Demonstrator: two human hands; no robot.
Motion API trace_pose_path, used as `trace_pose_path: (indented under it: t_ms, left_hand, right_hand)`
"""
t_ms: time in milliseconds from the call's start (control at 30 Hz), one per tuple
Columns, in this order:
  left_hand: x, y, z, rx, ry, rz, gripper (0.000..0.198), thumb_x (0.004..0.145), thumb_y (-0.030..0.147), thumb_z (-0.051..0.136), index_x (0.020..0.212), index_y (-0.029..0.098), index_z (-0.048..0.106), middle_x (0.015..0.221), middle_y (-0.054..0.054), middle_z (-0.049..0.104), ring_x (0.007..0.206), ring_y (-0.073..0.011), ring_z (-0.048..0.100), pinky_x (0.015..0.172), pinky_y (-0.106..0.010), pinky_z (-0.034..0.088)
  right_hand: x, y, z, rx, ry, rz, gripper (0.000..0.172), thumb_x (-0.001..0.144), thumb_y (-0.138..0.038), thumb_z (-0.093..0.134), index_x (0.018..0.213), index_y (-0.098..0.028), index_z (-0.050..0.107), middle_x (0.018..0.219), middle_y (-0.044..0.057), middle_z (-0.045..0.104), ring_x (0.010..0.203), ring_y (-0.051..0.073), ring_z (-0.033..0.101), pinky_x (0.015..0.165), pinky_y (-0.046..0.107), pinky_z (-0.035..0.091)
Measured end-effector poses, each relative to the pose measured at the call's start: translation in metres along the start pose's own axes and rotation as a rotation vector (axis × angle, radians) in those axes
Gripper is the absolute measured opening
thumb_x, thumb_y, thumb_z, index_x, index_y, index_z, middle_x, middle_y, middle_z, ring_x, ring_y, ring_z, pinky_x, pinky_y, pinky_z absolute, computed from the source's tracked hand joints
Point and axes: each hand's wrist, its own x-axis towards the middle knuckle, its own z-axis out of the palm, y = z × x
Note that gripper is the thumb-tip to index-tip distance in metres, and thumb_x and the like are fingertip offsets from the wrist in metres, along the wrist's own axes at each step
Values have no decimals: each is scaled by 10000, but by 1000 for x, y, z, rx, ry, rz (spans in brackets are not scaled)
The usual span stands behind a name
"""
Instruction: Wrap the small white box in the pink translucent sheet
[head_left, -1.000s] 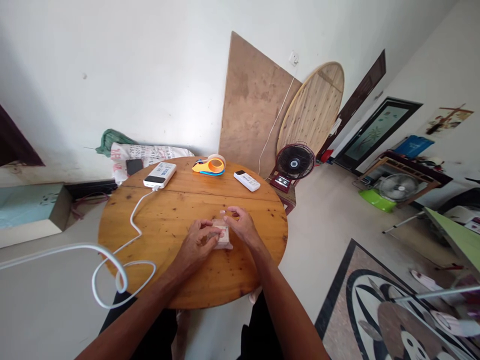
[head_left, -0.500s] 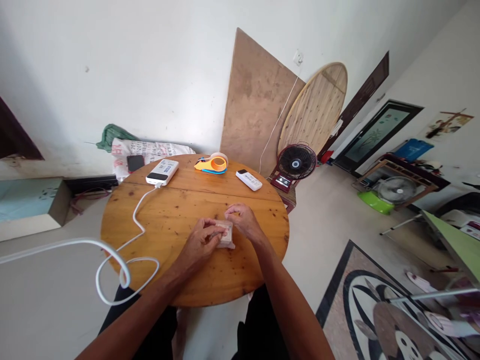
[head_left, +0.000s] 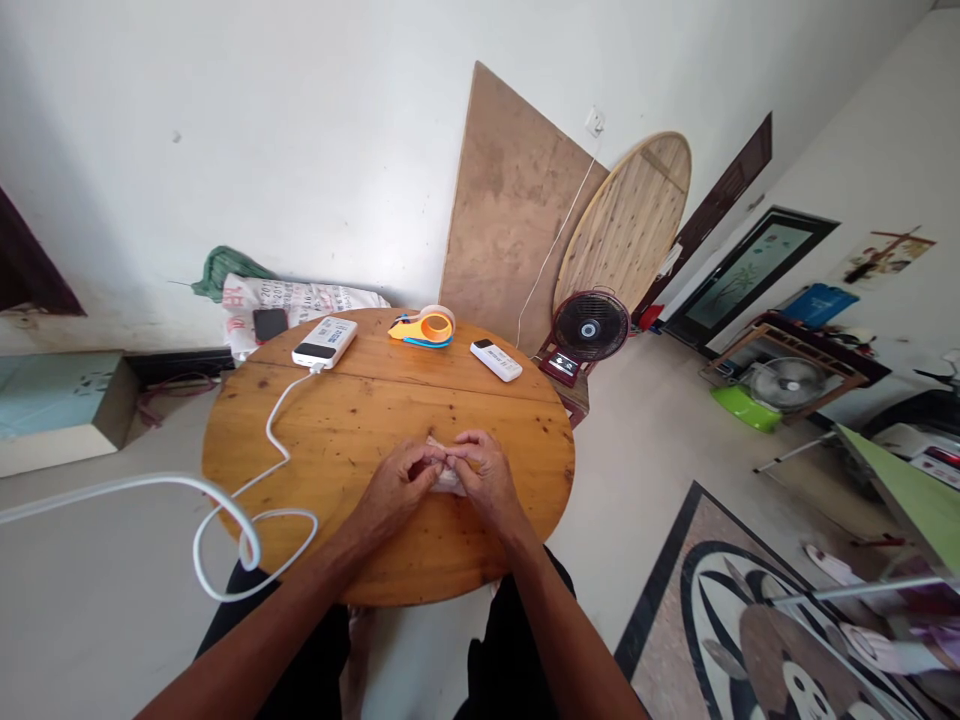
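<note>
**Two hands meet over a small pale packet on a round table**

At the far left of the room, a pale box-like cabinet (head_left: 56, 445) stands on the floor. A white cable (head_left: 271, 425) makes a loop at the near left edge of the wooden table (head_left: 330, 425) and ends in the larger white device (head_left: 325, 343), which lies at the far left of the tabletop. Behind this device there is a printed sack (head_left: 315, 297), with a dark flat object (head_left: 270, 324) upon it.

The left hand (head_left: 397, 482) reaches in from the near side. Its thumb and forefinger are pinched together on the small pale packet (head_left: 449, 484). At the far edge, beyond the hands, rests a yellow and blue tape dispenser (head_left: 409, 328).

The packet is on the table, near the middle, and it is partly covered by both hands. From the right side, the right hand (head_left: 486, 475) has also its thumb and forefinger closed on the packet, and the fingertips of the two hands almost touch. Which part lies between the fingertips is too small to tell.

Farther right is the smaller white device (head_left: 496, 360), and past the table a dark fan (head_left: 591, 327) stands before a round wooden board (head_left: 630, 222).
</note>
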Motion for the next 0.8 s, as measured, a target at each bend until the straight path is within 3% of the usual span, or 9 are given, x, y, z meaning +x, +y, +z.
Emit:
trace_pose_path:
  t_ms: [233,567,800]
  left_hand:
    - [-1,1,2,-101,7,-68,215,836,336,512,994,198,557,758,21,528,695,-130,514,656,-247,415]
    - [-1,1,2,-65,1,-53,167,832,335,508,878,192,583,783,1,576,707,-136,514,666,-249,415]
    - [-1,-4,2,-52,23,-22,286,841,317,485,1082,192,576,848,-23,602,775,-155,554,747,-291,453]
  right_hand:
    - [-7,-2,6,-45,82,-18,170,802,-156,607,889,-247,722,1117,42,591,1026,188,545,923,344,390]
    - [-10,-1,6,-72,68,-47,180,817,-145,579,882,-245,714,1121,41,592,1028,180,546,905,332,392]
    - [-18,-11,1,-294,29,-158,215,833,-163,545,978,-263,669,1183,43,561,1038,201,510,883,355,362]
